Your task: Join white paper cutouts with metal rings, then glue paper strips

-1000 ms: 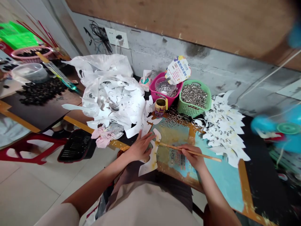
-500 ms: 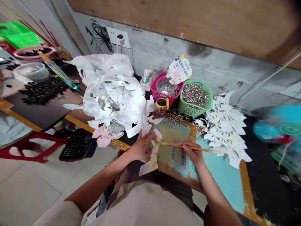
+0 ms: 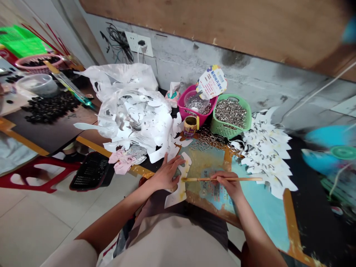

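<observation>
My left hand (image 3: 166, 174) lies with its fingers spread over the left edge of a curved white cut-out piece (image 3: 177, 197) at the table's front edge. Yellowish smears mark that piece. My right hand (image 3: 228, 184) is closed around the wooden handle of a slim brush (image 3: 203, 179), held nearly level. The brush's bristle tip touches the middle of the cut-out, close to my left fingertips. Behind it stands a small open tin (image 3: 190, 128) with a yellow clip or handle at its rim. Loose metal rings (image 3: 208, 141) lie just right of the tin.
A plastic bag (image 3: 125, 79) and a heap of white cut-outs (image 3: 141, 118) sit left. A magenta basket (image 3: 183, 111) and a green basket (image 3: 226, 128) hold metal pieces. Overlapping cut-outs with metal pieces (image 3: 267, 155) lie right. A blurred blue fan (image 3: 328, 141) stands far right.
The brush tip has moved down along the cut-out toward me, and its handle has swung to nearly level. My right hand shifted slightly; my left hand stayed in place.
</observation>
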A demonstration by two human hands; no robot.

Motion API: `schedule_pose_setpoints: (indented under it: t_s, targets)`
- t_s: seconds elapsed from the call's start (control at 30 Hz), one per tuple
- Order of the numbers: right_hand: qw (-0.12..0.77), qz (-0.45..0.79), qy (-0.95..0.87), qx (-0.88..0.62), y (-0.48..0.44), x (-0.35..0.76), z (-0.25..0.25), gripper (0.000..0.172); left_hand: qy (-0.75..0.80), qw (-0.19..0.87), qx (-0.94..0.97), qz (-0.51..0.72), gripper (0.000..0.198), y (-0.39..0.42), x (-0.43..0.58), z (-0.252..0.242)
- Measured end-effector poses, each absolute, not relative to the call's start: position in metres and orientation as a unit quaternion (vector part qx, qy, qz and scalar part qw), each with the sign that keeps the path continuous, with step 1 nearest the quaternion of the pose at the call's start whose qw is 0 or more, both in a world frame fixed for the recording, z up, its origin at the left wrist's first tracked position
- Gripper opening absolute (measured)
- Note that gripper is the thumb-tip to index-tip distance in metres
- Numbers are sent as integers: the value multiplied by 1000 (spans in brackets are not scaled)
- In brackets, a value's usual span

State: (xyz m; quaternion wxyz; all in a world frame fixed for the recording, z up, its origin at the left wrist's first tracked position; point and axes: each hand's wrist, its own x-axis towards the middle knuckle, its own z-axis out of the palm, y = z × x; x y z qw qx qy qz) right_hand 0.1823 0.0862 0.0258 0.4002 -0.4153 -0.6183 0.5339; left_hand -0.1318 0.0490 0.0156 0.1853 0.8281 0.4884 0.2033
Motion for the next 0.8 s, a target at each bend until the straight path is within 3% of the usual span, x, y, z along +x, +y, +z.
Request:
schedule_pose_setpoints:
  t_s: [0.8]
  targets:
    - [379, 445, -719, -376, 79, 178, 49, 20, 482, 181, 832, 206, 73, 49, -132, 15]
